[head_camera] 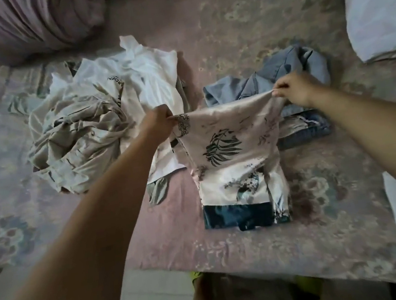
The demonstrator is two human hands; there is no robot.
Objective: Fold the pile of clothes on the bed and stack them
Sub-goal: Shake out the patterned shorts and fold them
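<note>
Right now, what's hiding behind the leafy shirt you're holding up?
Behind the leafy shirt lie a crumpled blue-grey garment and folded jeans. The shirt covers their near parts, so anything more stays hidden.

Pale pink satin garment (232, 150) printed with dark grey-green leaves and a deep teal hem band (glossy), crumpled beige and white clothes pile (101, 120), grey-blue garment (282, 71), faded denim (313, 126), dusty-pink floral bedsheet (228, 44), mauve quilt (21, 24)
</note>
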